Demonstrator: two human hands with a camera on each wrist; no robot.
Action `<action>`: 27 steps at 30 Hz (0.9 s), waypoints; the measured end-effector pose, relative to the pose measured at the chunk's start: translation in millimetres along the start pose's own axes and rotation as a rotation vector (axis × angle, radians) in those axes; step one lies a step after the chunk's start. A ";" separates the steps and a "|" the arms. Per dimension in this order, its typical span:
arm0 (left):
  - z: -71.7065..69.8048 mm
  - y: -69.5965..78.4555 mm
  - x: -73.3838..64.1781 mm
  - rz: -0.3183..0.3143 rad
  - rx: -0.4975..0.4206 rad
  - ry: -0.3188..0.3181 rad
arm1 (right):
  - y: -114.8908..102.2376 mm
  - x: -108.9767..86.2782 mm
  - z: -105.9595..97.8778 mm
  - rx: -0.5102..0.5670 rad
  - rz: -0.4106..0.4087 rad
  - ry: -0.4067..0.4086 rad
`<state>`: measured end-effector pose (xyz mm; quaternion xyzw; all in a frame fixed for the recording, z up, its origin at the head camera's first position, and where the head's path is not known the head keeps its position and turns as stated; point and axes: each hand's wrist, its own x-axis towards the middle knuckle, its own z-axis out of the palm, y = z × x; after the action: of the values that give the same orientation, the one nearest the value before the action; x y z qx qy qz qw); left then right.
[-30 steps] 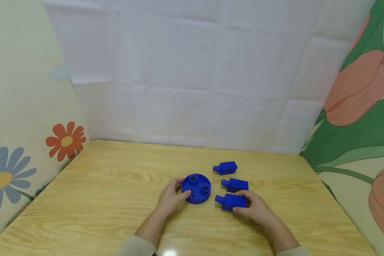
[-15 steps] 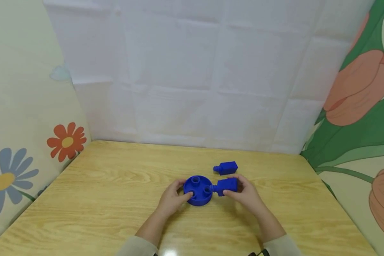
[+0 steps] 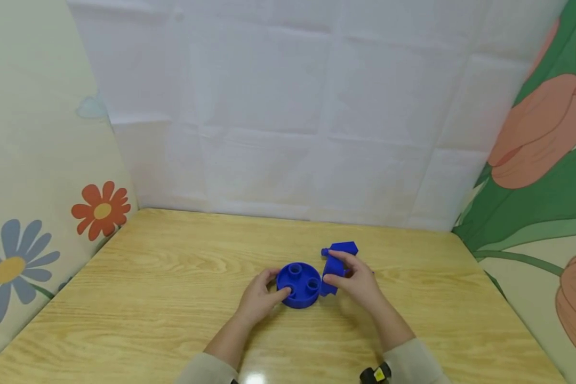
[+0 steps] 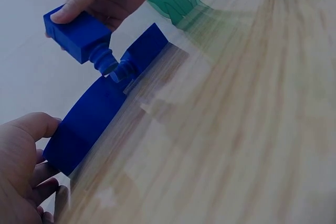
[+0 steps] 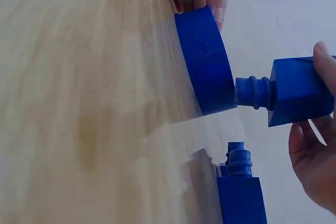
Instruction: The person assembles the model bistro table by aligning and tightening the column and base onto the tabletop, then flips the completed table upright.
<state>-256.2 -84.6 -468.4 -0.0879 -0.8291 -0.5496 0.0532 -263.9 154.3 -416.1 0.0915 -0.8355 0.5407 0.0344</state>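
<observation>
A round blue base (image 3: 300, 303) with a raised rim and three hollow sockets stands on the table. My left hand (image 3: 258, 300) grips its left side, thumb over the rim and fingers around the outer wall. In my right hand (image 3: 361, 284) is a blue block leg (image 3: 334, 271), pinched by its body between thumb and fingers. This leg is raised and tilted, its threaded neck (image 4: 103, 60) pointing down close to the base's right rim. Behind the right hand another lying leg (image 5: 241, 198) is mostly hidden in the head view.
A further blue leg (image 3: 345, 247) lies at the back, partly covered by the right hand's fingers in the head view. The wood-grain table (image 3: 182, 266) meets a white cloth (image 3: 269, 160) behind and flower-patterned walls at both sides.
My right hand has lifted the nearest leg, carried it left to the base and turned its threaded neck downward. The base, still in my left hand, has shifted slightly right.
</observation>
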 end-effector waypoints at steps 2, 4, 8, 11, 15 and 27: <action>-0.2 0.2 -0.7 -0.002 0.005 -0.005 | -2.5 2.4 2.2 -0.029 0.023 -0.002; -0.3 0.0 -1.0 -0.008 0.007 -0.010 | -4.9 4.9 4.3 -0.050 0.043 -0.003; -1.2 0.6 -0.8 -0.014 0.028 -0.019 | -8.4 10.7 8.1 -0.048 0.050 -0.012; -1.6 0.5 -0.1 0.012 0.058 -0.022 | -9.3 14.3 10.7 -0.036 0.048 -0.018; -1.5 -0.5 1.0 0.044 0.088 -0.023 | -8.8 17.7 12.8 -0.019 0.055 -0.015; -2.2 0.4 -0.3 0.018 0.079 -0.021 | -9.5 22.8 18.5 -0.015 -0.011 -0.068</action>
<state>-255.8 -86.5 -467.2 -0.0989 -0.8497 -0.5152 0.0526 -283.7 131.0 -411.7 0.1140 -0.8397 0.5309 0.0096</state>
